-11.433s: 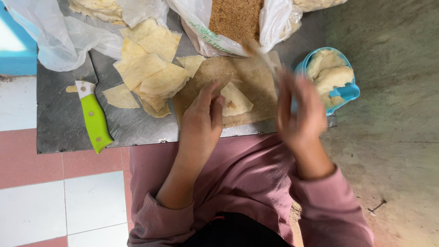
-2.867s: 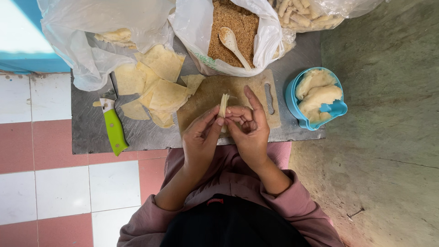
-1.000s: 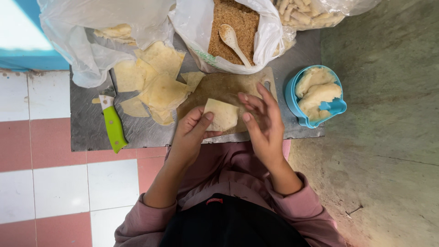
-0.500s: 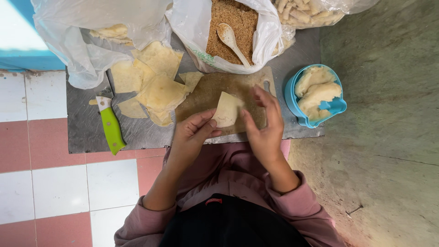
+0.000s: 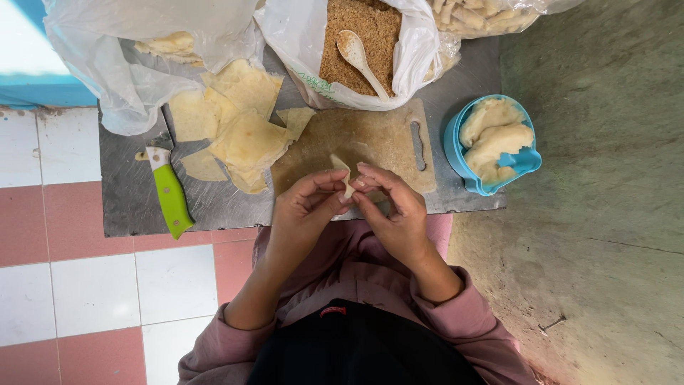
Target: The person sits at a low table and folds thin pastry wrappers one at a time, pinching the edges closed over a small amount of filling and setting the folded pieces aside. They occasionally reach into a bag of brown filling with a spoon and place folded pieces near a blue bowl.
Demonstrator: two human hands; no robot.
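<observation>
Wrapper (image 5: 345, 173), a small folded piece of pale dough, was pinched between the fingertips of both hands above the near edge of the board (image 5: 356, 142). Left hand (image 5: 308, 205) closed on its left side with thumb and forefinger; right hand (image 5: 388, 207) closed on its right side, the fingertips of the two almost touching. Only a narrow upright strip of the piece showed above the fingers, and whether any filling lay inside could not be told. Risks judged from this pose: a thin sheet pressed so near its edge could tear or crack at the fold, and an uneven pinch could leave the seam open; the piece was held over the board, so a slip would probably drop it there. Beyond the grip, an open white bag (image 5: 417, 50) held brown crumbs (image 5: 360, 21) with a spoon (image 5: 358, 57) resting on them. To the right of the grip, a blue tub (image 5: 456, 153) held lumps of pale dough (image 5: 491, 135). Beyond and left of the grip, loose flat wrappers (image 5: 246, 139) lay overlapping on the grey tray (image 5: 128, 207), with more inside a clear bag (image 5: 128, 78). Farther right and beyond, another clear bag held pale rolled pieces (image 5: 463, 14). Well to the left of the grip, a green-handled knife (image 5: 169, 194) lay on the tray.
</observation>
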